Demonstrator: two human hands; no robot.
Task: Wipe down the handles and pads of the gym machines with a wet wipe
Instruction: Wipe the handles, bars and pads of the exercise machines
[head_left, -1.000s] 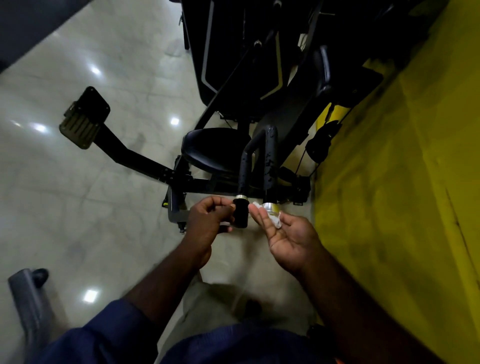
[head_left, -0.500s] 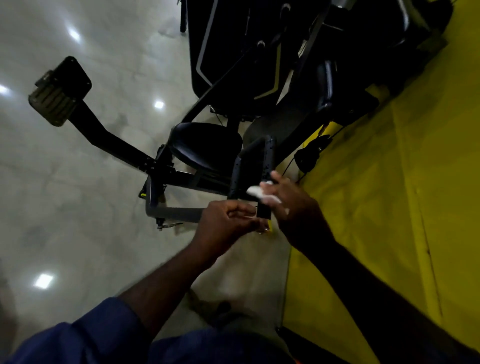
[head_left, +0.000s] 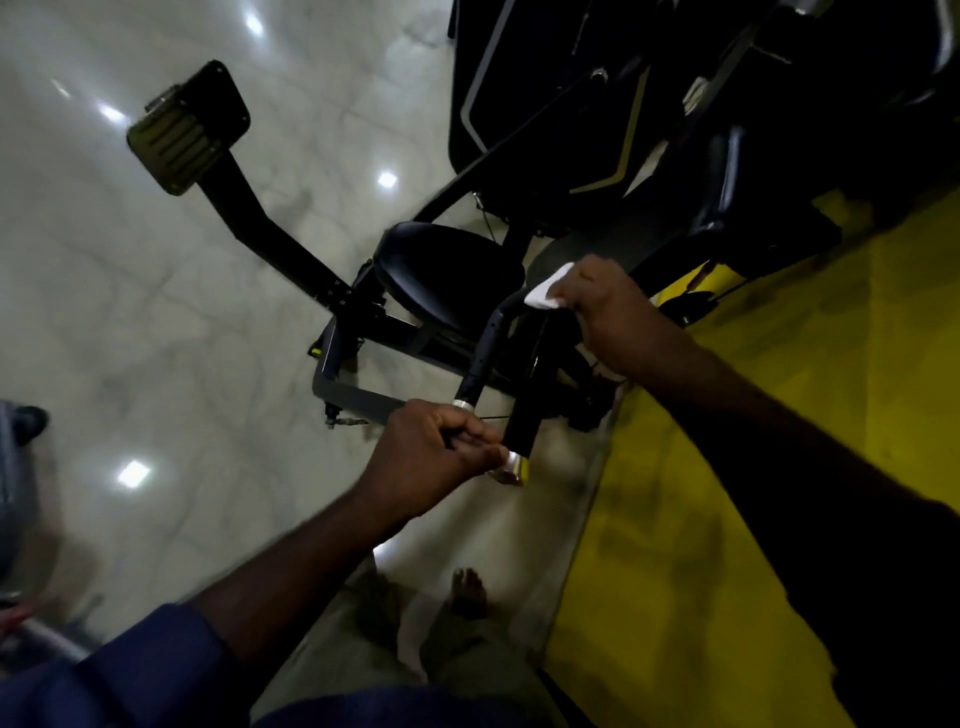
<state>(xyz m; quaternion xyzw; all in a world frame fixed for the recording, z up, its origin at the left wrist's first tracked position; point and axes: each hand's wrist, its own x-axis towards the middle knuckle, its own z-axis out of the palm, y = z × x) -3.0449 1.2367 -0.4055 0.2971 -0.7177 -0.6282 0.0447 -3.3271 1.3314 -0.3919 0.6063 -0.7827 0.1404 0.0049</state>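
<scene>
Head camera looked steeply down onto a glossy, pale marble-patterned floor (head_left: 156, 322) that carried bright spots of reflected ceiling light. Along the right side it gave way to a strip of yellow flooring (head_left: 727, 519). A black gym machine (head_left: 571, 104) with thin pale trim lines stood at the top of the frame, across the line where the two surfaces met. A round black padded seat (head_left: 447, 270) sat low at its near side. A dark arm reached out to the left and ended in a ribbed foot plate (head_left: 187, 130). The handle (head_left: 483, 358) was a black loop of two near-parallel bars joined by a bend at the far end, with chrome rings near the close ends and a yellow-edged cap on one. The white wet wipe (head_left: 545, 291), bunched small, lay against that far bend, pinched there by the right hand (head_left: 613, 317) with its fingers curled over the bar. The left hand (head_left: 431, 457) was closed in a fist round the near end of the handle, just below a chrome ring. A blue sleeve (head_left: 130, 670) covered the left upper arm, and a bare foot (head_left: 467, 592) rested on the floor below the hands.
</scene>
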